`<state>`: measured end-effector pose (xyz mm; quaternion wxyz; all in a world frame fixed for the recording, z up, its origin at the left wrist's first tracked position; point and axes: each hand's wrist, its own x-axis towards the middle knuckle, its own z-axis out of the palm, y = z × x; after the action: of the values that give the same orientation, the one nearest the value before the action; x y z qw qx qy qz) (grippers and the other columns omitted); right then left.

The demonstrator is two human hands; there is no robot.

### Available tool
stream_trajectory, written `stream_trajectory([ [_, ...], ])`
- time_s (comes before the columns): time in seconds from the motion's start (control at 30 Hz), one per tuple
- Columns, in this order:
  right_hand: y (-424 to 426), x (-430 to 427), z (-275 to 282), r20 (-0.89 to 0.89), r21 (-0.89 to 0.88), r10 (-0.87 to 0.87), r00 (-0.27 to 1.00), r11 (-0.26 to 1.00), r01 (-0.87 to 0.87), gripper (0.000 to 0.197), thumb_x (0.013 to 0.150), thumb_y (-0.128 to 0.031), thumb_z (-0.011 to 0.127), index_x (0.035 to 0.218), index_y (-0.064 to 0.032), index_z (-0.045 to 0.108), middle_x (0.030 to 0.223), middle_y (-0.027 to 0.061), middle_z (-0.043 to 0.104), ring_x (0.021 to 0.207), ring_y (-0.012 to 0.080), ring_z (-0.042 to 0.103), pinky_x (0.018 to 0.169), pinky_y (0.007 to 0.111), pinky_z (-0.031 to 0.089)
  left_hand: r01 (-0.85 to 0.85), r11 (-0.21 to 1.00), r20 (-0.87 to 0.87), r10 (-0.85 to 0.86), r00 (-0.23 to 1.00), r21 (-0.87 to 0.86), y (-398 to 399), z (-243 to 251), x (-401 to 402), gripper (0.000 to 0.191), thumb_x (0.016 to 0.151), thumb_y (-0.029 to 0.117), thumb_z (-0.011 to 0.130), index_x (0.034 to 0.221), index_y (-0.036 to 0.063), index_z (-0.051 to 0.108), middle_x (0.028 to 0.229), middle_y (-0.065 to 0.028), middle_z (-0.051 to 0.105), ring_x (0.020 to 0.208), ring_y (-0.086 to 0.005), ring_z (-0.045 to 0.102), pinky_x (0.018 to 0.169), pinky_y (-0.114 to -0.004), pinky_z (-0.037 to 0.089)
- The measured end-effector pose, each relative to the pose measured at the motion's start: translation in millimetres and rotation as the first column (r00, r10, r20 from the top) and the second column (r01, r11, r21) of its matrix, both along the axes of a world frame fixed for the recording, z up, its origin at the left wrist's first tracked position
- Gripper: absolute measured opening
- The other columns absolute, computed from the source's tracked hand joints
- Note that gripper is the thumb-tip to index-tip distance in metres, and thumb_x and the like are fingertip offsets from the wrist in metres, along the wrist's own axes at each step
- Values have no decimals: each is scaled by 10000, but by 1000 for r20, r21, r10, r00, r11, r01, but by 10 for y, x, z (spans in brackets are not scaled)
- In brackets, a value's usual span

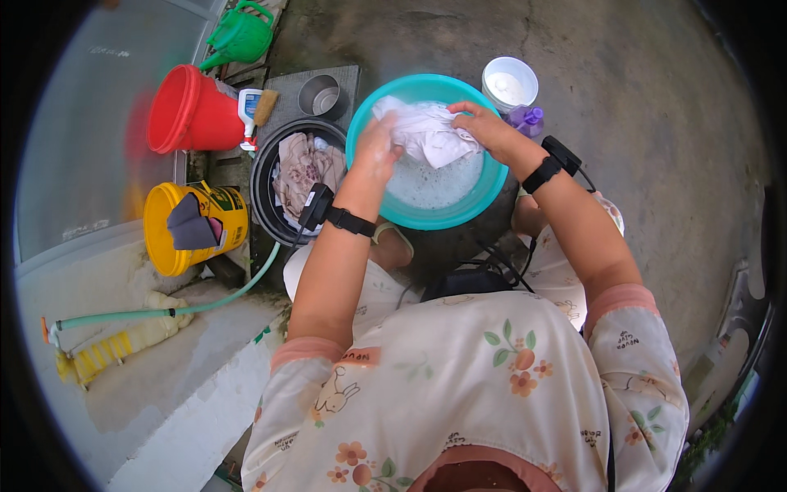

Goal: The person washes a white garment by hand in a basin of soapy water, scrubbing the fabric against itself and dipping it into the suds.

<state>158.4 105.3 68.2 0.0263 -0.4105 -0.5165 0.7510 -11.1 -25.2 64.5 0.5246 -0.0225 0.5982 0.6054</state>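
Observation:
A wet white cloth (433,136) is bunched between my hands over a turquoise plastic basin (430,219). Suds float on the soapy water (433,187) below it. My left hand (376,146) grips the cloth at its left end, with foam on the skin. At the right end, my right hand (482,126) pinches the fabric between thumb and fingers. Just left of the basin, a black tub (261,206) holds a crumpled beige patterned garment (304,169) and some white fabric.
A white tub of white powder (510,86) and a purple bottle (527,121) stand right of the basin. Leftward are a metal pot (320,96), a scrubbing brush (265,107), a spray bottle (248,114), red bucket (197,111), yellow bucket (230,218), green watering can (243,37) and hose (215,305).

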Motion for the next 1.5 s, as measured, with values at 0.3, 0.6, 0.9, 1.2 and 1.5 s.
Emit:
stream_trajectory([
  [0.3,270,117,53,214,225,36,976,971,-86,341,833,-252,632,1057,5,651,996,62,656,873,156,603,771,274,468,95,993,126,-103,987,63,-15,-45,-77,185,850,163,683,911,34,566,718,-2,519,537,-89,435,445,-218,324],
  [0.6,424,106,418,-143,-356,-284,948,909,218,269,816,-155,677,1044,-25,622,984,81,658,944,210,628,846,347,490,395,818,-379,-552,742,-418,-123,-219,-94,495,746,182,777,1099,-49,517,834,-118,591,655,-159,546,545,-264,449],
  [0.9,39,-184,699,-420,-244,-21,907,966,-91,306,854,-184,647,1115,-38,582,1050,84,618,914,165,621,792,287,509,568,822,-750,-400,527,-39,43,366,212,515,754,100,613,1264,72,542,1134,-185,608,1039,-282,593,893,-321,452],
  [1.2,248,-89,-4,-29,593,278,960,778,-208,681,757,-245,687,1373,-167,407,1358,164,429,1290,319,365,1066,393,312,402,891,-508,-253,823,209,79,550,-210,311,884,134,548,1145,-26,603,1068,-60,639,974,-142,597,850,-268,457],
  [1.5,-55,-78,-189,22,-102,87,996,991,-84,718,761,-280,705,1375,-82,390,1324,171,449,1261,278,400,1018,406,353,328,820,-105,-317,942,469,44,811,-103,455,947,279,507,1299,-8,480,1304,-106,512,1150,-186,528,978,-329,420],
])
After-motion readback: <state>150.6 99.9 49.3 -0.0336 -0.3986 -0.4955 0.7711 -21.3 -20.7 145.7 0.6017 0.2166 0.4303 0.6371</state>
